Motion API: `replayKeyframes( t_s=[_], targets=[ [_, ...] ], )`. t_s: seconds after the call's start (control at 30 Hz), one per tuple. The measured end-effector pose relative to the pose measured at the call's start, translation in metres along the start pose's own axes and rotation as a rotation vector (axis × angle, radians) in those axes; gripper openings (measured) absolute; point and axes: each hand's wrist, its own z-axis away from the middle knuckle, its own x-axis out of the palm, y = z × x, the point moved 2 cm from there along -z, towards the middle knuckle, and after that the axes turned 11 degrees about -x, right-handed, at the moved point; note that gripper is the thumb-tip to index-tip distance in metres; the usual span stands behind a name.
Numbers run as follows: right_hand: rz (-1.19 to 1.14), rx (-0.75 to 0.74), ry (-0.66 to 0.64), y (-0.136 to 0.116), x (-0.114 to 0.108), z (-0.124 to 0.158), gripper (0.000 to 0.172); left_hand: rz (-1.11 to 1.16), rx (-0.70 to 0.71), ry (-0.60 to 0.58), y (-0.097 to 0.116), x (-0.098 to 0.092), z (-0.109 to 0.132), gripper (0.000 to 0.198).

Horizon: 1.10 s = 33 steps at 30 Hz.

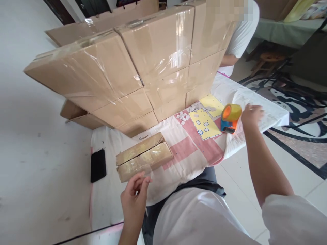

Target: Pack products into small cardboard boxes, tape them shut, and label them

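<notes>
My left hand [135, 194] is at the near edge of a small closed cardboard box [144, 158], its thumb and fingers pinched together. A faint see-through bit shows by the fingertips, too indistinct to name. Shiny clear tape covers parts of the box, and a dark seam runs along its top. Off to the right, my right hand [251, 115] is just beside an orange and blue tape dispenser [232, 123] carrying a yellowish tape roll [232, 111]. Its fingers look bent and are slightly blurred; whether they touch the dispenser cannot be made out.
A wall of taped cartons [155, 44] rises behind the small box. On the cloth-covered table [158, 194] lie a black phone-like object [98, 165], yellow printed sheets [204, 124] and white scraps [183, 117]. Another person's white sleeve [246, 34] shows behind the cartons at right.
</notes>
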Motion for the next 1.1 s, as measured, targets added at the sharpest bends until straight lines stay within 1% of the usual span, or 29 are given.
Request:
replayKeyframes(
  t_s=[0.07,0.1,0.13,0.17,0.2,0.27,0.3,0.33,0.37,0.4,0.43,0.47,0.53,0.6,0.63,0.7,0.77,0.8,0.87,0.9,0.97,1.0,1.07,1.1],
  targets=[
    [0.021,-0.029,0.139,-0.03,-0.014,0.019,0.02,0.007,-0.028,0.034,0.0,-0.007,-0.002,0.046],
    [0.003,-0.072,0.186,-0.053,-0.018,0.037,0.017,0.015,-0.038,0.042,-0.001,-0.009,-0.001,0.045],
    [-0.078,-0.117,0.117,-0.079,-0.017,0.058,0.019,0.024,-0.04,0.046,-0.001,-0.01,0.0,0.044],
    [-0.193,-0.145,-0.016,-0.108,-0.012,0.084,0.018,0.033,-0.034,0.044,-0.001,-0.009,0.002,0.043],
    [-0.337,-0.195,-0.273,-0.14,-0.003,0.113,0.018,0.039,-0.022,0.036,0.0,-0.006,0.005,0.042],
    [-0.589,-0.408,-0.755,-0.202,0.015,0.171,0.019,0.036,0.018,0.005,0.001,0.001,0.012,0.038],
    [-0.644,-0.507,-0.905,-0.227,0.022,0.196,0.022,0.024,0.048,-0.015,0.003,0.005,0.015,0.036],
    [-0.66,-0.586,-0.975,-0.247,0.027,0.214,0.019,0.004,0.082,-0.036,0.004,0.009,0.018,0.035],
    [-0.652,-0.654,-1.02,-0.262,0.031,0.226,0.014,-0.018,0.119,-0.051,0.005,0.011,0.021,0.033],
    [-0.63,-0.706,-1.034,-0.273,0.032,0.233,0.005,-0.037,0.148,-0.065,0.005,0.012,0.022,0.032],
    [-0.613,-0.741,-1.033,-0.279,0.032,0.234,0.006,-0.051,0.157,-0.074,0.005,0.012,0.022,0.032],
    [-0.612,-0.758,-1.027,-0.283,0.031,0.231,0.012,-0.054,0.138,-0.077,0.003,0.011,0.022,0.033],
    [-0.653,-0.736,-1.007,-0.288,0.026,0.217,0.012,-0.032,0.046,-0.05,-0.003,0.005,0.018,0.04],
    [-0.704,-0.654,-1.006,-0.294,0.023,0.199,0.009,0.013,-0.021,0.032,-0.01,-0.005,0.013,0.046],
    [-0.721,-0.609,-1.03,-0.298,0.024,0.192,0.008,0.043,-0.019,0.094,-0.012,-0.01,0.012,0.047],
    [-0.717,-0.551,-1.126,-0.308,0.035,0.184,0.008,0.103,0.061,0.221,-0.014,-0.019,0.01,0.048],
    [-0.668,-0.546,-1.23,-0.317,0.055,0.185,0.009,0.136,0.208,0.303,-0.012,-0.025,0.01,0.052],
    [-0.619,-0.556,-1.281,-0.32,0.068,0.189,0.009,0.114,0.292,0.306,-0.01,-0.025,0.009,0.055],
    [-0.482,-0.586,-1.366,-0.322,0.097,0.201,0.01,-0.054,0.433,0.235,-0.003,-0.021,0.005,0.056],
    [-0.405,-0.606,-1.397,-0.322,0.111,0.207,0.01,-0.195,0.473,0.177,0.0,-0.016,0.001,0.053],
    [-0.251,-0.681,-1.414,-0.321,0.136,0.22,0.007,-0.493,0.486,0.085,0.004,-0.005,-0.007,0.045],
    [-0.179,-0.736,-1.388,-0.32,0.146,0.223,0.008,-0.602,0.469,0.067,0.005,0.001,-0.011,0.042],
    [-0.036,-0.818,-1.265,-0.317,0.162,0.224,0.031,-0.698,0.427,0.067,0.005,0.008,-0.016,0.042],
    [0.025,-0.823,-1.169,-0.313,0.167,0.219,0.04,-0.698,0.412,0.072,0.004,0.011,-0.017,0.043]
  ],
)
